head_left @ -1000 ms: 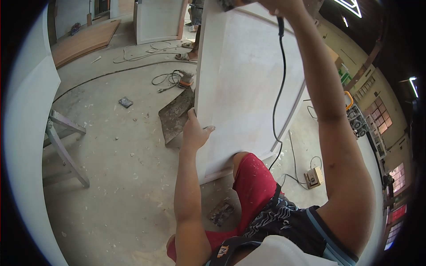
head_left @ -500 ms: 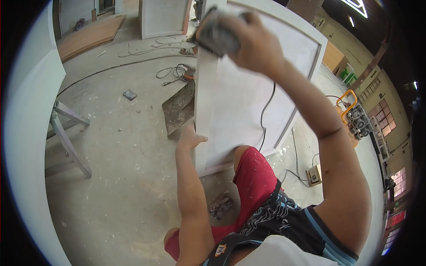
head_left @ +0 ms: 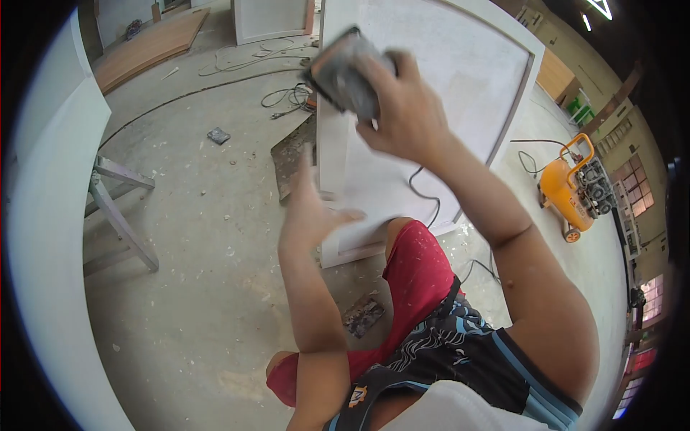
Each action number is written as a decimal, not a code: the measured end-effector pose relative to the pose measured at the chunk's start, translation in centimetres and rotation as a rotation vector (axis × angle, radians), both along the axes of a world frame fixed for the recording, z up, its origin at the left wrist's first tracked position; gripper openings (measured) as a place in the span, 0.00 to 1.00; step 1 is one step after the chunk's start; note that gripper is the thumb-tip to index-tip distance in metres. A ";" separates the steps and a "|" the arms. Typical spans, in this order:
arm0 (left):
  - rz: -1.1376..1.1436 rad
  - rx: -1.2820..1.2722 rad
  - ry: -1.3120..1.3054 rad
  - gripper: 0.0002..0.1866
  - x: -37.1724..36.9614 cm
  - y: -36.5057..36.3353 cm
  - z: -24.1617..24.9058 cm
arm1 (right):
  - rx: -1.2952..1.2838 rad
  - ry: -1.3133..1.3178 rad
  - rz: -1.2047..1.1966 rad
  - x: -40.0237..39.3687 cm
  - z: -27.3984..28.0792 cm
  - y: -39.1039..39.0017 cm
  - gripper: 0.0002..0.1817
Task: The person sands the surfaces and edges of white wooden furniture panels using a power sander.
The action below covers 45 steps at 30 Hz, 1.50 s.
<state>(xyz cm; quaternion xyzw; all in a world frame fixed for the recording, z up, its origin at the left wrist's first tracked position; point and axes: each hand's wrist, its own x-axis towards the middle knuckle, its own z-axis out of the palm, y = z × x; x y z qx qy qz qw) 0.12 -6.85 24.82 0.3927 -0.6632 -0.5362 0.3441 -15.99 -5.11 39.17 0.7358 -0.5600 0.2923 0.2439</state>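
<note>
A white framed panel [head_left: 424, 108] stands upright in front of me, its narrow edge facing left. My right hand [head_left: 410, 115] is wrapped round a grey electric sander [head_left: 352, 75], slightly blurred, whose flat pad lies against the panel's left edge near the top. A black cord [head_left: 427, 192] hangs down in front of the panel below that hand. Lower down, my left hand [head_left: 309, 212] is beside the same edge with its fingers stretched out and the thumb apart, holding nothing.
Behind the panel edge lies a dark flat sheet [head_left: 287, 161], with a coiled cable [head_left: 287, 99] above it. A grey trestle [head_left: 122, 208] stands left. An orange air compressor [head_left: 564, 188] is at right. A dark block [head_left: 364, 316] lies by my legs, and a small grey piece [head_left: 218, 135] on the floor.
My left hand has let go of the panel edge and its fingers have opened out. The sander in my right hand has come slightly lower. The view has shifted a little.
</note>
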 end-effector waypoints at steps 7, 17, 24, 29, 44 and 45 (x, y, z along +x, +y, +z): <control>0.175 -0.766 -0.142 0.75 -8.4 4.7 0.3 | 0.241 -0.370 0.190 -0.9 -5.3 3.5 0.39; 0.715 -0.840 -0.083 0.44 -7.6 3.3 2.8 | 0.497 -1.140 0.452 -14.2 -9.1 4.9 0.37; 0.787 -1.032 -0.156 0.43 -5.4 -2.0 11.6 | 0.434 -0.745 -0.805 -30.6 -25.4 6.9 0.76; 0.831 -1.106 -0.309 0.42 -6.9 0.1 7.3 | 0.461 -1.130 -0.789 -26.0 -30.2 5.8 0.81; 0.812 -1.129 -0.316 0.37 -7.5 1.8 0.3 | 0.945 -1.455 -0.448 -28.4 -31.8 5.9 0.63; 0.819 -1.209 -0.386 0.39 -6.9 0.9 2.1 | 1.000 -1.379 -0.513 -28.1 -30.6 6.2 0.60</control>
